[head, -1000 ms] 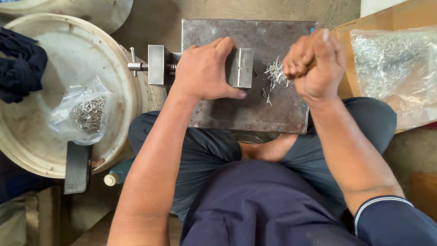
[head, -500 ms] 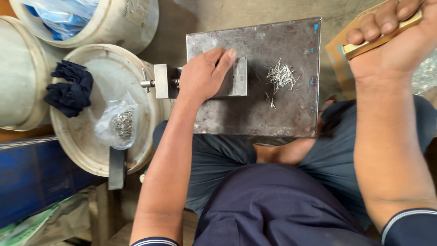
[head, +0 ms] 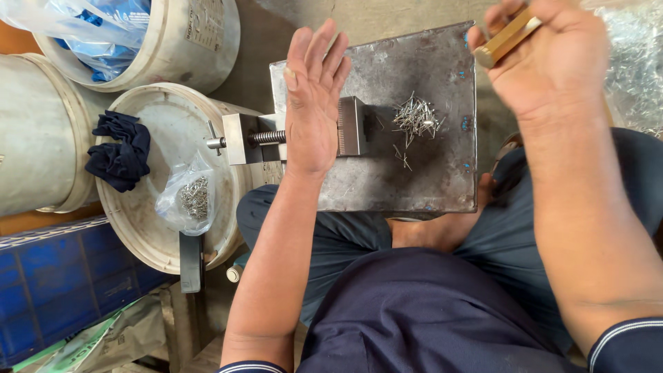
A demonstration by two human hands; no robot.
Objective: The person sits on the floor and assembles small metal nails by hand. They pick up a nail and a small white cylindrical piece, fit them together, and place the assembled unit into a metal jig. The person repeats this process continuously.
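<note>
A grey steel plate [head: 421, 186] rests on my lap with a small vise [head: 352, 126] on its left part and a screw rod [head: 266, 137] sticking out to the left. A pile of thin metal pins [head: 416, 119] lies on the plate right of the vise. My left hand [head: 312, 103] hovers over the vise with fingers spread flat, holding nothing. My right hand [head: 552, 59] is raised at the upper right, closed around a brass-coloured bar [head: 506, 41].
A white bucket lid [head: 155, 207] at left carries a dark cloth [head: 119, 150] and a clear bag of pins [head: 188, 197]. Two more white buckets [head: 186, 41] stand behind it. A clear bag of metal parts [head: 639, 76] lies at far right. A blue crate [head: 62, 276] is lower left.
My left hand has lifted off the vise and opened flat. My right hand, which was over the pins a second ago, has risen to the upper right with the brass bar.
</note>
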